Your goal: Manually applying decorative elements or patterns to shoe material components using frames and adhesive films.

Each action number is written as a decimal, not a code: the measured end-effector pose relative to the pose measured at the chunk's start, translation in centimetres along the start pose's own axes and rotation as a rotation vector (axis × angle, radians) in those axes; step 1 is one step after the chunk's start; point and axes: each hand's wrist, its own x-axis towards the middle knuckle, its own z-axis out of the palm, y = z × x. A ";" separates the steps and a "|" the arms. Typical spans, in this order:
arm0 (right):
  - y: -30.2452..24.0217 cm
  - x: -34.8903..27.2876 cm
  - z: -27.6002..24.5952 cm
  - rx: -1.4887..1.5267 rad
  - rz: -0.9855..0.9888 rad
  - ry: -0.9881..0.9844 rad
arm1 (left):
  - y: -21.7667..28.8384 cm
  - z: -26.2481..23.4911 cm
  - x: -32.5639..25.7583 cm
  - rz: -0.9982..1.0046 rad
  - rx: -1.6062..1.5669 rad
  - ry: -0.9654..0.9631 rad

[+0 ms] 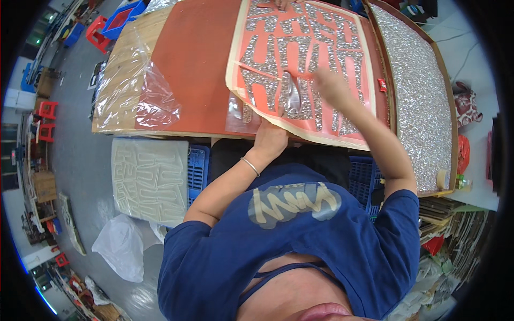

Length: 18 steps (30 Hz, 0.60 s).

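Note:
On the table in front of me lies a coral-pink sheet (349, 63) with a cream border and several silver glitter shapes (297, 52) on it. My left hand (271, 140) is at its near edge, closed on it; the border covers part of the fingers. Above the sheet's middle, my right hand (333, 90) is blurred and looks closed. A thin reddish strip (304, 76) runs left from its fingers; I cannot make out what they hold. Beside that strip, a shiny translucent piece (292, 95) stands up from the sheet. Another person's hand (281, 4) touches the far edge.
To the right stands a board-edged panel of silver glitter (415, 91) with a tape roll (442, 180) on it. Clear plastic film (158, 99) lies on the table's left. Below are a pale sheet with raised outlines (150, 179), blue crates (198, 168) and a white bag (122, 246).

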 end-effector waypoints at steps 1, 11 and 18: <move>0.6 0.9 -3.5 0.009 0.074 0.117 | 0.1 0.0 0.1 -0.023 -0.017 -0.003; 9.0 -13.0 -5.0 -0.260 -0.187 -0.259 | 1.3 0.6 1.1 -0.048 0.124 -0.086; 8.3 -14.3 -4.8 -0.225 -0.127 -0.235 | 2.6 0.9 1.0 -0.066 0.229 -0.110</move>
